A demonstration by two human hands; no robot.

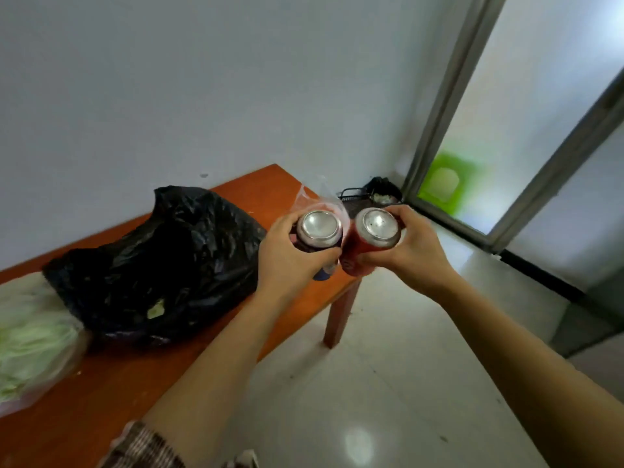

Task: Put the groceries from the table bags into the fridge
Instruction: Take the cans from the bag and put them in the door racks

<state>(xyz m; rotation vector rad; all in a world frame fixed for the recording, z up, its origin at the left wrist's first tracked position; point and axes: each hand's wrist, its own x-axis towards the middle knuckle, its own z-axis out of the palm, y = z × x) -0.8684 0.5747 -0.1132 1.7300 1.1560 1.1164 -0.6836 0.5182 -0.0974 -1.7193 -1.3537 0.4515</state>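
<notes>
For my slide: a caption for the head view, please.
Left hand grips a dark metal can, right hand a red metal can, near orange wooden table.

Arms outstretched, left hand [287,261] gripping dark can [320,227], right hand [412,248] gripping red can [377,225]

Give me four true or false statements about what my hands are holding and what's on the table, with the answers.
1. The left hand grips a dark can. True.
2. The right hand grips a green can. False: it grips a red can.
3. A black bag lies on the table. True.
4. Both cans stand on the table. False: both are held up in the hands.
</notes>
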